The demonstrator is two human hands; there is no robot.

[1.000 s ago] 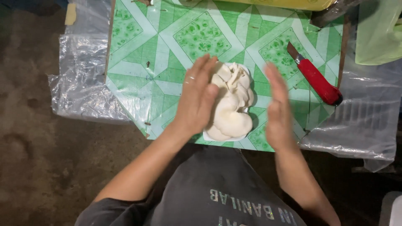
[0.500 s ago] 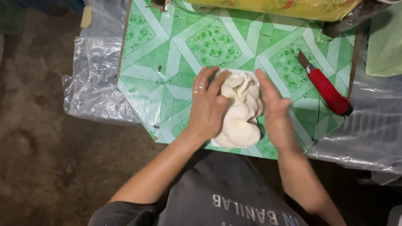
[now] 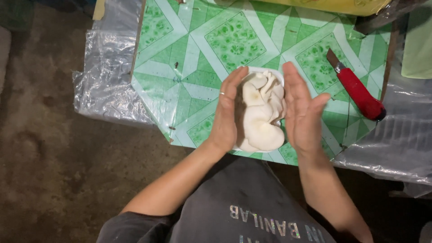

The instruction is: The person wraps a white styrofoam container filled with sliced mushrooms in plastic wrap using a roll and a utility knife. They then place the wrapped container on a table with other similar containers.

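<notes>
Mushrooms (image 3: 263,119), a pale white clump, lie on a small white tray (image 3: 265,71) near the six o'clock edge of the table (image 3: 189,54), between the two hands. A second ago the palms pressed the clump from both sides; now the left hand (image 3: 227,112), with a ring on one finger, lies flat against its nine o'clock side, fingers straight, while the right hand (image 3: 301,110) has drawn slightly off at three o'clock, open and holding nothing. I judge the pressing is easing and the clump is shaped to fit the tray. Farther out at two o'clock, a red box cutter (image 3: 357,87) lies apart on the green patterned cloth. Clear plastic sheets (image 3: 105,81) hang over the table's sides.
</notes>
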